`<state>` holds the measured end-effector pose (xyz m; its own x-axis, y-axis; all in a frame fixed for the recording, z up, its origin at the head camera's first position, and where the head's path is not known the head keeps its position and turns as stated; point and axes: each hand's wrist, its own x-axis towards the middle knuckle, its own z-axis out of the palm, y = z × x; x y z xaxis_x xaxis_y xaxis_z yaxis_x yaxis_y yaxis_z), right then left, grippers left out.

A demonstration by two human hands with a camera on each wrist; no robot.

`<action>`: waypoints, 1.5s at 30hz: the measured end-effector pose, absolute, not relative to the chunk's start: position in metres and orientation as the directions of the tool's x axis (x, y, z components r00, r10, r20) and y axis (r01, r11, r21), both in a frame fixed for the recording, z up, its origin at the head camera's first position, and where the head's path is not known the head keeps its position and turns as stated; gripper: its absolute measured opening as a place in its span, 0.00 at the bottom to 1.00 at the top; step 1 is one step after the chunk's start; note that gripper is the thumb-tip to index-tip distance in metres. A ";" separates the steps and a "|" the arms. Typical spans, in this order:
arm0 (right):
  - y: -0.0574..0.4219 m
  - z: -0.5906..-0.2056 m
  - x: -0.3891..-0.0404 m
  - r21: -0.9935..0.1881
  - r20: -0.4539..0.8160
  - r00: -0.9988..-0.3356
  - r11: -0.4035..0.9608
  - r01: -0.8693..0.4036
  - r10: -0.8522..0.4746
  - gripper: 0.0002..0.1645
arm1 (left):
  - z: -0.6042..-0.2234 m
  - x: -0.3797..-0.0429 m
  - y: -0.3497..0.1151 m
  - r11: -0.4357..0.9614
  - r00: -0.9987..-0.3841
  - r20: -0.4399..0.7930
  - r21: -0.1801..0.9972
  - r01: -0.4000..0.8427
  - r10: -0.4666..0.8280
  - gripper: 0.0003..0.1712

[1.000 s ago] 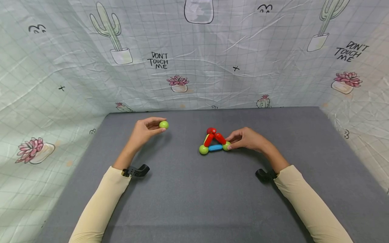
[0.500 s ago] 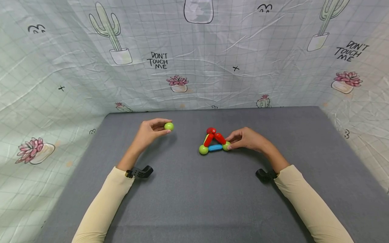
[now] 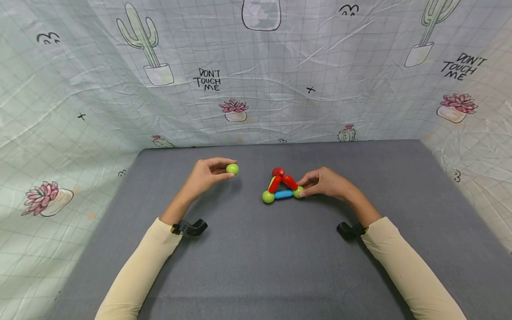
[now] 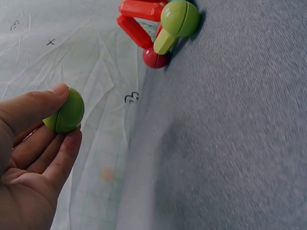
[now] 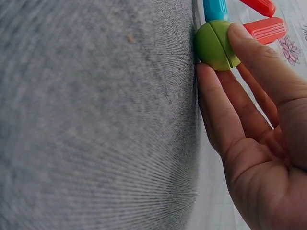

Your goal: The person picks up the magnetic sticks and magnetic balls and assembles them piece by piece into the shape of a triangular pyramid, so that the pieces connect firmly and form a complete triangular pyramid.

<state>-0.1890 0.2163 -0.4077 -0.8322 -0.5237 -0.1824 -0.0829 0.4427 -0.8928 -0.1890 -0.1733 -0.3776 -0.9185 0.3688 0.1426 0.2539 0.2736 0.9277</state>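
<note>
Between thumb and fingertips my left hand (image 3: 206, 174) pinches a loose green ball (image 4: 72, 112), held above the table to the left of a small frame of balls and rods. That frame has a green ball (image 3: 268, 197) at its near left, a blue rod (image 3: 284, 194) along the front, red rods (image 3: 275, 184) leaning up from the corners, a yellow-green rod (image 4: 164, 42), and a red ball (image 4: 156, 58) at the back. My right hand (image 3: 329, 182) pinches the green ball (image 5: 214, 45) at the frame's near right corner, where the blue rod and a red rod meet it.
A grey cloth-covered table (image 3: 248, 258) lies under everything. Behind and beside it hangs a pale curtain (image 3: 272, 111) printed with cacti and lettering. Each wrist wears a black camera mount (image 3: 191, 227).
My left hand has moved right and slightly nearer, carrying the green ball toward the frame. The right hand and the frame have stayed in place.
</note>
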 end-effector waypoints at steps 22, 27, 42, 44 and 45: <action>0.219 -0.406 -0.187 -0.895 -0.186 -0.835 0.439 -0.073 -0.518 0.20 | -0.371 -0.187 -0.141 0.278 -0.873 0.164 0.907 0.317 0.460 0.22; 0.219 -0.407 -0.187 -0.889 -0.181 -0.834 0.449 -0.088 -0.522 0.20 | -0.367 -0.187 -0.136 0.263 -0.870 0.172 0.910 0.319 0.462 0.22; 0.217 -0.407 -0.188 -0.879 -0.180 -0.832 0.465 -0.104 -0.525 0.21 | -0.363 -0.192 -0.107 0.178 -0.829 0.207 0.923 0.341 0.519 0.24; 0.216 -0.407 -0.188 -0.881 -0.179 -0.831 0.462 -0.103 -0.527 0.21 | -0.364 -0.193 -0.103 0.180 -0.827 0.210 0.920 0.347 0.521 0.23; 0.216 -0.407 -0.188 -0.881 -0.178 -0.831 0.461 -0.103 -0.527 0.21 | -0.364 -0.193 -0.101 0.184 -0.827 0.211 0.918 0.351 0.522 0.22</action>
